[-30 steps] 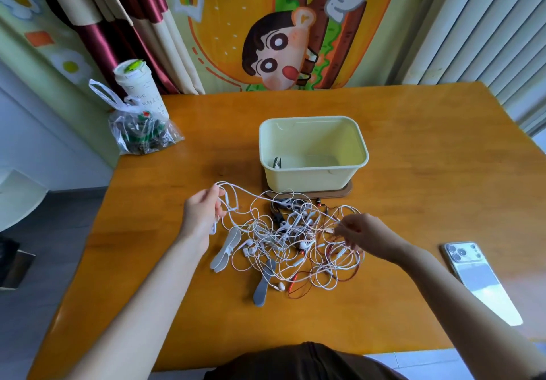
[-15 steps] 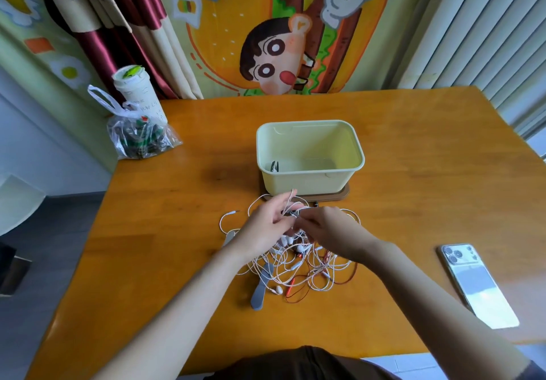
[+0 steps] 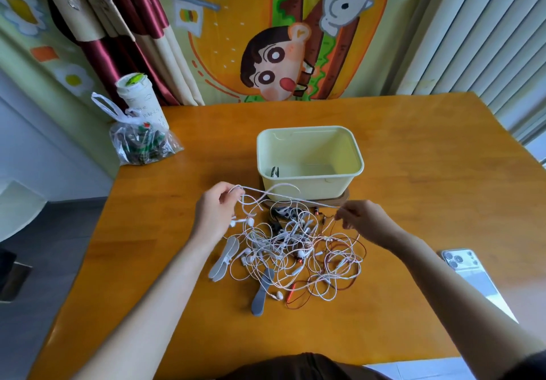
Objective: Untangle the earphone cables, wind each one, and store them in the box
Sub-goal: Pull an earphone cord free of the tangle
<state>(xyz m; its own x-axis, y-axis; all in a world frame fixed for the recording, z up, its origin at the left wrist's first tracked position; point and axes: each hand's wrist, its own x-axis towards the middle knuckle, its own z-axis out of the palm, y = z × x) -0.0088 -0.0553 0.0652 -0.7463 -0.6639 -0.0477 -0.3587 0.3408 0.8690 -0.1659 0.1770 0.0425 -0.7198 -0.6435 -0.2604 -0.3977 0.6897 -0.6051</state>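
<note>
A tangled heap of white and red earphone cables [image 3: 298,249] lies on the wooden table [image 3: 428,173], just in front of the pale yellow box [image 3: 310,178]. My left hand [image 3: 214,211] pinches a white cable [image 3: 289,198] at the heap's left edge. My right hand [image 3: 363,220] pinches the same cable at the right, so it runs taut between both hands above the heap. The box stands on a brown base and holds one small dark item in its left corner. Grey flat cable winders [image 3: 223,258] lie at the heap's left and front.
A silver phone [image 3: 472,279] lies face down near the right front edge of the table. At the far left corner stand a white cup [image 3: 141,99] and a clear plastic bag [image 3: 141,146] of small items. Curtains and a cartoon wall hanging are behind the table.
My hands were together over the heap half a second ago. They have moved apart, left and right, stretching one white cable between them.
</note>
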